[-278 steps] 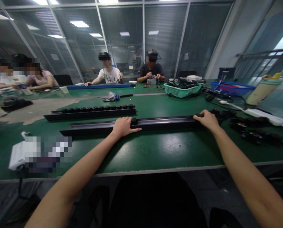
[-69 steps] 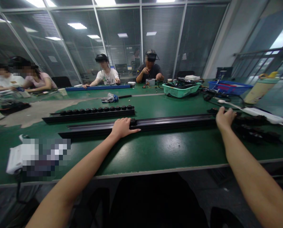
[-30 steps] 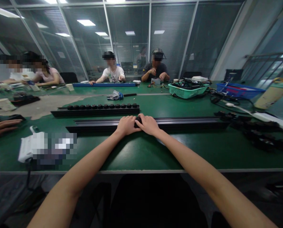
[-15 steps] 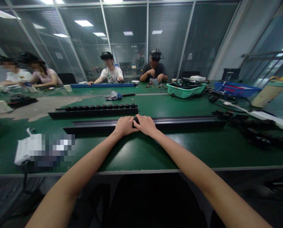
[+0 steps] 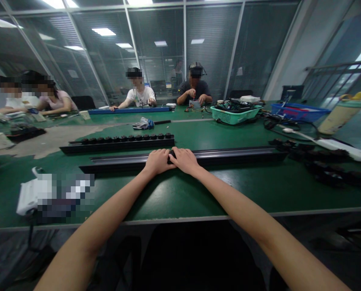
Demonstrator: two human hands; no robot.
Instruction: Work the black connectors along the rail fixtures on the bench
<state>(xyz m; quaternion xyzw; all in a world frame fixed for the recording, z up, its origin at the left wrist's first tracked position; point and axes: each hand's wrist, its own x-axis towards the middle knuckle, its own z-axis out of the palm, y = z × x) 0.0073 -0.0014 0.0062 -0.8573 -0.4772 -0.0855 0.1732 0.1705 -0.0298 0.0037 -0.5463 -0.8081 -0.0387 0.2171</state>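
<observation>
right hand (image 5: pixel 185 160) has moved since the earlier frame, from the loose black parts (image 5: pixel 339 176) at the right of the table (image 5: pixel 204 200) to the middle of the black rail (image 5: pixel 238 155). left hand (image 5: pixel 156 162) remains at its spot on that rail. both hands now sit side by side; whether the thumbs touch cannot be told. left hand: narrow, fingers bent over the rail, thumb toward its near side, holding it. right hand: narrow, thumb and forefinger bent close about a small black block (image 5: pixel 170 155) on the rail; the hands cover part of the block, and whether it is pinched cannot be told. position of the rail: lengthwise across the table, right end near the loose black parts. behind it, apart, lies a second rail (image 5: pixel 108 149) with a row of black knobs (image 5: pixel 154 138) along its top. farther back, a green basket (image 5: pixel 229 117) stands near a blue basket (image 5: pixel 315 116).
</observation>
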